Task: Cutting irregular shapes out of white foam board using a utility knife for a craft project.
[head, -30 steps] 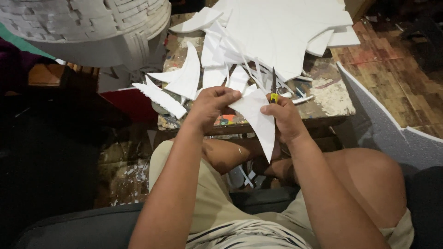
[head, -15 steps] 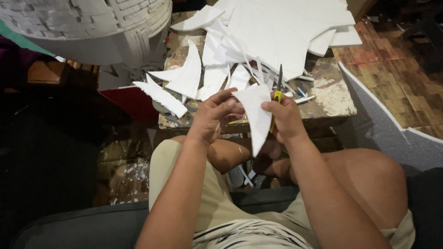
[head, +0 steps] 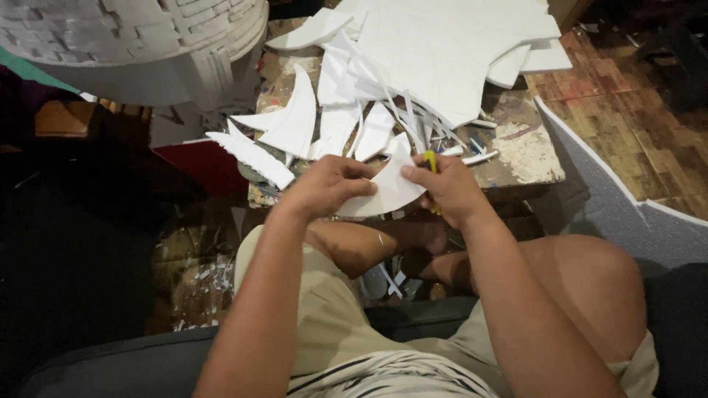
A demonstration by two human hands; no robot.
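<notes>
Both grips (head: 328,186) (head: 446,188) around curved foam piece (head: 387,193)

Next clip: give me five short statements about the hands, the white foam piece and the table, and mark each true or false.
1. Both hands grip one curved white foam piece. True: the left hand holds its left side, the right hand its right.
2. The right hand also holds a yellow-handled cutter. True.
3. The foam piece lies flat on the floor. False: it is held up in front of the table's near edge, above the person's legs.
4. The table carries only one foam offcut. False: many white pointed offcuts and thin strips lie there, with a large white sheet behind.
5. The left hand rests on the knee. False: it is raised and pinching the foam.
</notes>
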